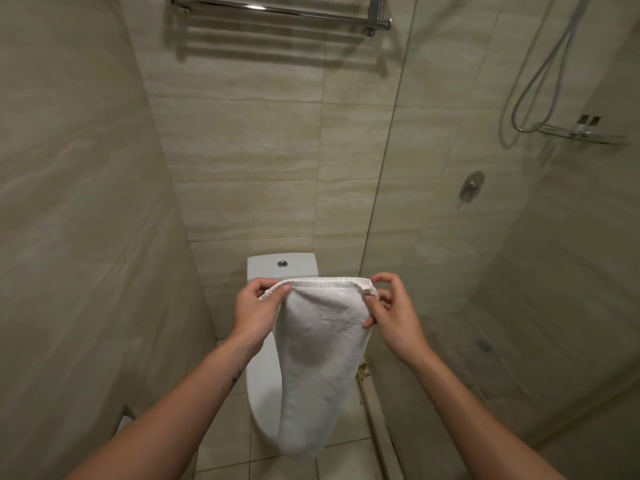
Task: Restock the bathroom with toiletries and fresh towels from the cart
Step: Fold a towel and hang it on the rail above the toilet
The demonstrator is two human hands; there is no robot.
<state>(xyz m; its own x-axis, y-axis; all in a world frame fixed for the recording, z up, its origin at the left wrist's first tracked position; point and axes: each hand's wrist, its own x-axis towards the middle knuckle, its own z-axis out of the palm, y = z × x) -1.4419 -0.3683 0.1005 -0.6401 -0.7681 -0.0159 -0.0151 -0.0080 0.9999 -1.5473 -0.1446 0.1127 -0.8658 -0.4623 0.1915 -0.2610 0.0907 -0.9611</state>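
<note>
Looks like the fresh-towel step: a white towel (322,358) is held up right over the toilet (282,268), hanging down in front of the bowl. The left hand (254,310) has its fingers curled tight round one top corner. The right hand (391,313) pinches the other with thumb and forefinger, the rest loosely spread. Next up, I'd guess, is lifting it to the towel rack (277,10) high above the toilet.
</note>
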